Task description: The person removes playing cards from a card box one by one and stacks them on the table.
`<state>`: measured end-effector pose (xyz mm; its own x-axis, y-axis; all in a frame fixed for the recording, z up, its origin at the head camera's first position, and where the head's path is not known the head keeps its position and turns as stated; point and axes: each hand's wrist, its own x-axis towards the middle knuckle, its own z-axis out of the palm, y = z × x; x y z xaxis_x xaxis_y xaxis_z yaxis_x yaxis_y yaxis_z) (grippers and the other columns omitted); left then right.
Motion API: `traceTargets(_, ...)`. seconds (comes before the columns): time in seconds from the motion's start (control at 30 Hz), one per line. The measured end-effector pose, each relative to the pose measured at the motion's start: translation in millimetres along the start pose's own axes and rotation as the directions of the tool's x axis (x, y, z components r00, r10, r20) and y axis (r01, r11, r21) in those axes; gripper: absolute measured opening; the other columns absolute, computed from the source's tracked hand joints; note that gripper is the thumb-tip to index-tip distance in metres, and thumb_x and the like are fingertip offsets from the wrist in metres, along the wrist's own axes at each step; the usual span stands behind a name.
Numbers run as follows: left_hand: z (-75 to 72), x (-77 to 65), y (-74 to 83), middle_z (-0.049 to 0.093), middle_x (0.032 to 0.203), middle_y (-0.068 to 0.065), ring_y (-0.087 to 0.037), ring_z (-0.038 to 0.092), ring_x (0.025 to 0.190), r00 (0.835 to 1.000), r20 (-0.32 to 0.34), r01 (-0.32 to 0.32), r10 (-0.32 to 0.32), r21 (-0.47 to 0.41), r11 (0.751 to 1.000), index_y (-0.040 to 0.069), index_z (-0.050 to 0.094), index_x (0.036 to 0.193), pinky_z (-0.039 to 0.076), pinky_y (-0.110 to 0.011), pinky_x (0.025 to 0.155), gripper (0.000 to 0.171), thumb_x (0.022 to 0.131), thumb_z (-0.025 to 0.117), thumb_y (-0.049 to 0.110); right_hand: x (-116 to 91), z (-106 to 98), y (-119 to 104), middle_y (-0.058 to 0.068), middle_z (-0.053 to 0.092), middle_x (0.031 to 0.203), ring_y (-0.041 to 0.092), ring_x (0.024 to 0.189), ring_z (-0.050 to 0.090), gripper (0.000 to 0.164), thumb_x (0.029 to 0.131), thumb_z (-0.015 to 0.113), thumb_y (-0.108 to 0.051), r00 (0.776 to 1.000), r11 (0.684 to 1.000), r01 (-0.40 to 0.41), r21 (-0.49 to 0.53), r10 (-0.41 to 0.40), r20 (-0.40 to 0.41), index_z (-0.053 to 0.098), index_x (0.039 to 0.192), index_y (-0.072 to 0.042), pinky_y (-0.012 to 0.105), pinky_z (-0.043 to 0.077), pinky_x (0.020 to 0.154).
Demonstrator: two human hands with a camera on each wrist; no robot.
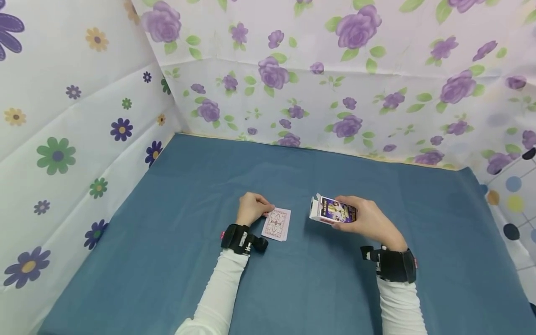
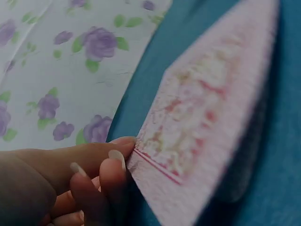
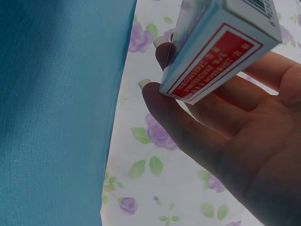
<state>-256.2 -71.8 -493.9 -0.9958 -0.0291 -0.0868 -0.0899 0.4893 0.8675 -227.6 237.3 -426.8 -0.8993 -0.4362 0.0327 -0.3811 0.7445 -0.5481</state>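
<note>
My left hand (image 1: pixel 252 208) pinches the edge of some playing cards (image 1: pixel 276 224) with red patterned backs. In the left wrist view the pinched card (image 2: pixel 202 108) is tilted, with thumb and fingertips at its corner and a dark gap beneath its far side. To the right, my right hand (image 1: pixel 368 218) grips a playing-card box (image 1: pixel 337 210) with a purple and yellow printed face. Its flap stands open at the left end, pointing toward the cards. The right wrist view shows the box's side with a red label (image 3: pixel 211 66), held between thumb and fingers; its inside is hidden.
A blue cloth (image 1: pixel 188 186) covers the table. White sheets with purple flowers (image 1: pixel 272 72) hang behind it, and another flowered sheet (image 1: pixel 56 156) closes off the left side. Both wrists wear black straps (image 1: pixel 395 265) with small cameras.
</note>
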Motion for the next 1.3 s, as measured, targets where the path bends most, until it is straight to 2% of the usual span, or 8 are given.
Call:
traceTargets(0.47,9.5,-4.7,11.0,0.07,0.074,-0.016,-0.016,0.062,0.055,0.997,-0.08,-0.016,0.024,0.094,0.995,-0.001,0.071,0.077,0.045,-0.023,0.049,0.01,0.084,0.074,0.006,0.8,-3.1,-4.5,0.014,0.065,0.114,0.016,0.084,0.056,0.062,0.078,0.081,-0.027,1.0,1.0,0.017,-0.008,-0.017,0.0,0.058,0.13,-0.003,0.029,0.046,0.07)
traceTargets(0.6,6.7,-8.1,21.6,0.069,0.077,-0.012,-0.016,0.06,0.062,0.989,-0.084,-0.111,0.12,0.107,0.988,0.002,0.072,0.084,0.044,-0.023,0.054,0.011,0.088,0.071,0.013,2.1,-2.2,-9.1,0.014,0.065,0.113,0.016,0.084,0.056,0.061,0.078,0.081,-0.025,0.999,0.999,0.034,-0.003,-0.034,0.0,0.058,0.13,-0.003,0.029,0.046,0.071)
traceTargets(0.7,2.4,-16.6,43.0,0.069,0.082,-0.012,-0.023,0.061,0.07,0.963,0.033,-0.268,0.268,0.0,0.963,0.006,0.073,0.096,0.044,-0.025,0.061,0.015,0.091,0.068,0.019,1.2,-0.6,-12.8,0.013,0.065,0.113,0.015,0.084,0.056,0.061,0.078,0.081,-0.023,0.999,0.999,0.048,0.003,-0.048,0.004,0.058,0.13,-0.003,0.029,0.046,0.071)
traceTargets(0.83,7.9,-34.9,71.9,0.067,0.081,-0.009,-0.022,0.058,0.068,0.888,0.238,-0.374,0.393,-0.12,0.92,0.012,0.074,0.1,0.042,-0.025,0.063,0.015,0.092,0.067,0.022,-2.8,1.4,-15.6,0.015,0.065,0.116,0.016,0.087,0.058,0.061,0.078,0.081,-0.021,0.998,0.998,0.056,0.004,-0.056,0.018,0.057,0.131,0.0,0.03,0.048,0.071)
traceTargets(0.9,16.2,-42.4,79.5,0.063,0.074,-0.005,-0.015,0.052,0.061,0.884,0.263,-0.378,0.387,-0.085,0.922,0.012,0.075,0.094,0.039,-0.023,0.06,0.012,0.091,0.068,0.022,-4.4,1.9,-16.2,0.016,0.064,0.118,0.017,0.089,0.059,0.061,0.079,0.081,-0.02,0.998,0.998,0.056,0.002,-0.056,0.023,0.056,0.131,0.0,0.03,0.049,0.072)
traceTargets(1.03,28.4,-48.1,82.7,0.058,0.065,-0.003,-0.01,0.044,0.054,0.918,0.234,-0.325,0.321,-0.023,0.945,0.01,0.073,0.081,0.034,-0.021,0.055,0.013,0.089,0.071,0.02,-5.1,1.4,-20.1,0.016,0.063,0.12,0.017,0.091,0.059,0.061,0.078,0.081,-0.019,0.998,0.998,0.066,-0.008,-0.066,0.022,0.057,0.13,0.0,0.03,0.049,0.072)
traceTargets(1.13,27.0,-48.1,81.4,0.055,0.062,-0.003,-0.01,0.042,0.053,0.926,0.245,-0.289,0.287,-0.029,0.957,0.007,0.072,0.078,0.033,-0.021,0.054,0.018,0.088,0.071,0.021,-4.4,1.8,-24.6,0.014,0.064,0.119,0.016,0.09,0.059,0.06,0.077,0.082,-0.02,0.997,0.997,0.078,-0.003,-0.078,0.022,0.057,0.13,-0.002,0.028,0.049,0.071)
traceTargets(1.3,19.4,-47.4,80.2,0.05,0.06,-0.002,-0.011,0.036,0.052,0.909,0.346,-0.228,0.233,-0.055,0.972,0.005,0.072,0.076,0.029,-0.023,0.053,0.019,0.089,0.069,0.018,-3.7,4.4,-29.6,0.013,0.064,0.119,0.014,0.089,0.058,0.061,0.078,0.081,-0.02,0.994,0.994,0.107,0.005,-0.107,0.016,0.057,0.13,-0.001,0.027,0.05,0.071)
